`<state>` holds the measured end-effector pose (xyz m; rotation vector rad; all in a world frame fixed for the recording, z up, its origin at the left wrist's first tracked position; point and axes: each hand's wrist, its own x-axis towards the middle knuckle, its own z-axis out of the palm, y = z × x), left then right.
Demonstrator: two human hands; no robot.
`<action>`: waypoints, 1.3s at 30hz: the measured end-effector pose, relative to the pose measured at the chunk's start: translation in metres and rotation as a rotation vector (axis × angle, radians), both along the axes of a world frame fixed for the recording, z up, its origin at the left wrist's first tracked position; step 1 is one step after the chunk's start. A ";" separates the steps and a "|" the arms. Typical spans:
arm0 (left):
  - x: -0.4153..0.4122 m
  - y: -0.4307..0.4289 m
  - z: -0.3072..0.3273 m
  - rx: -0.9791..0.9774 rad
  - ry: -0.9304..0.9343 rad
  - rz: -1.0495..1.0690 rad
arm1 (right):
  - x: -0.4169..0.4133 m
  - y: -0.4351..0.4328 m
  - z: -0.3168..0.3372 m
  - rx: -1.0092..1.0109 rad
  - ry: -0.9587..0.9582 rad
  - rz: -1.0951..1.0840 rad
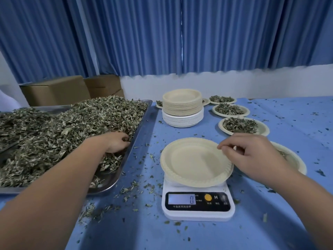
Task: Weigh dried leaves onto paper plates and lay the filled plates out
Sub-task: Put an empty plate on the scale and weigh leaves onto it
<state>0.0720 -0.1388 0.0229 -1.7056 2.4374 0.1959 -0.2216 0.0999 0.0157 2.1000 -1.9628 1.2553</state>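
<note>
The empty round cream paper plate (191, 163) sits on the white digital kitchen scale (198, 212) near the front of the table, and the display reads 0. The right hand (252, 156) hovers at the plate's right rim with thumb and forefinger tips pressed together; whether they pinch the rim cannot be told. To the left, the left hand (115, 143) is sunk in the heap of grey-green dried leaves (72, 127), its fingers curled down around a clump. The heap fills a shallow rectangular steel tray (142, 121). Behind the scale stands a tall stack of cream and white paper plates (182, 105). To its right, filled plates of leaves (239, 125) lie in a row running toward the right hand. Leaf crumbs speckle the blue tablecloth (288, 123). Brown cardboard boxes (57, 91) stand behind the tray, under pleated blue curtains (162, 33).
</note>
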 end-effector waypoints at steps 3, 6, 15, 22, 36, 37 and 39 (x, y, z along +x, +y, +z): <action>0.001 0.012 0.001 0.051 0.012 -0.037 | -0.002 -0.001 -0.001 -0.003 -0.001 -0.010; 0.001 0.023 0.012 0.106 0.029 -0.084 | -0.002 -0.002 -0.001 -0.002 -0.005 -0.027; 0.013 0.028 0.013 -0.143 0.030 0.006 | 0.001 -0.001 -0.002 0.014 0.003 -0.030; 0.025 0.053 0.017 0.056 0.105 0.006 | 0.003 0.001 0.000 0.032 0.011 -0.031; 0.042 0.120 0.008 0.123 0.068 -0.123 | 0.005 0.003 -0.001 -0.007 0.008 -0.050; 0.045 0.124 0.006 0.116 0.079 -0.118 | 0.005 0.003 0.000 -0.021 0.003 -0.057; 0.051 0.132 0.002 0.082 0.134 -0.115 | 0.005 0.003 0.000 -0.047 -0.008 -0.062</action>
